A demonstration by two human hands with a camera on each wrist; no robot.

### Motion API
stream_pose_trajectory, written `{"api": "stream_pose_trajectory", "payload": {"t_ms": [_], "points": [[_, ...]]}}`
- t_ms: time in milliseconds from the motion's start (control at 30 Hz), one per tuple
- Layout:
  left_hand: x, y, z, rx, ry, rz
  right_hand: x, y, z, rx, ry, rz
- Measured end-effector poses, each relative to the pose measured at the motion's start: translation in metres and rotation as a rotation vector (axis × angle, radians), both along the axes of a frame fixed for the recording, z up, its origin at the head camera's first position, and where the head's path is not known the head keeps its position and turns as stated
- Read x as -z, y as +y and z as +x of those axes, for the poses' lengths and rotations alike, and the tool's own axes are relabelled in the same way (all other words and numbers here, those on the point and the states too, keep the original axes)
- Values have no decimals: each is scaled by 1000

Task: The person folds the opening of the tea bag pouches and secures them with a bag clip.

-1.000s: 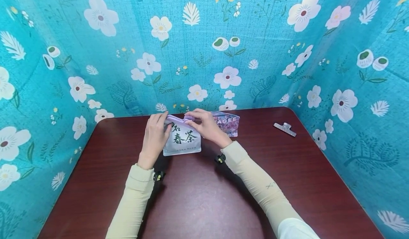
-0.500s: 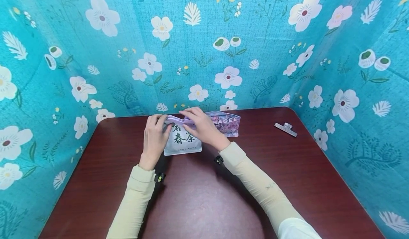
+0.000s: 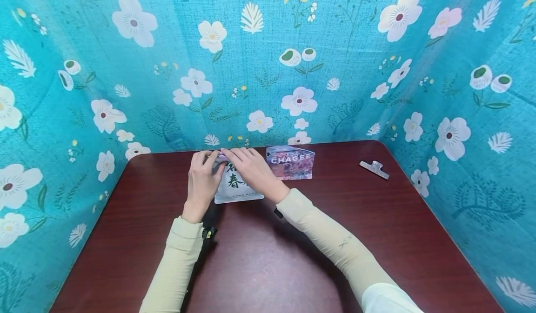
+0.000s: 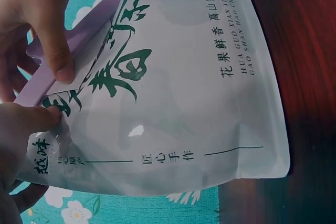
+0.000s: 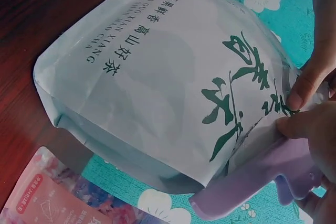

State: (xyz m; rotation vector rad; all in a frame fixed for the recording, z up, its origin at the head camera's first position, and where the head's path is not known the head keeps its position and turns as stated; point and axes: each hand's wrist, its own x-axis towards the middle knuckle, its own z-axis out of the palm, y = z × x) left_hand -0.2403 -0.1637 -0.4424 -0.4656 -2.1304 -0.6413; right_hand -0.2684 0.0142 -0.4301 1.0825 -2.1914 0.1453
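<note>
A white stand-up tea pouch [image 3: 234, 193] with green characters is held upright by its top near the table's back edge. At its top left corner, my left hand [image 3: 200, 183] pinches the folded edge, thumb on the front face. My right hand [image 3: 258, 176] is close beside it, its thumb [image 5: 294, 125] on the pouch front. Along the pouch's top edge runs a lilac plastic bag clip [image 5: 252, 177], which the right hand grips against the pouch; its small tab sticks out behind. In the head view the hands cover most of the clip.
To the right of the white pouch stands a colourful CHAGEE pouch [image 3: 291, 166]. A metal bulldog clip [image 3: 374, 169] lies farther right on the dark red table [image 3: 259, 257]. A turquoise floral curtain [image 3: 356, 71] hangs around the table's back and sides.
My right hand has slid left along the pouch's top edge until beside the left hand. More of the CHAGEE pouch now shows. The left hand has stayed nearly in place.
</note>
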Motion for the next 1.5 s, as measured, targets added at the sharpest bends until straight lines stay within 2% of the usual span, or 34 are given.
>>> {"api": "stream_pose_trajectory", "payload": {"t_ms": [300,500,733,867,967,1133,1300,1500], "points": [[2,-1,-2,20,23,24,0,1,-1,-36,36,-25],[-3,-2,-6,30,37,18,-1,3,-5,-62,59,-36],[-11,-6,-24,52,31,21,-10,2,-19,-58,70,-21],[-13,-10,-37,72,28,1,-13,2,-30,-49,39,3],[-11,-13,-47,84,37,3,-13,1,-38,-53,7,-6],[-3,-16,-58,94,44,33,-8,-2,-49,-52,4,-3],[1,-16,-66,107,36,39,-4,-1,-56,-35,16,-11],[3,-17,-70,114,31,27,-3,0,-61,-44,-6,-23]]}}
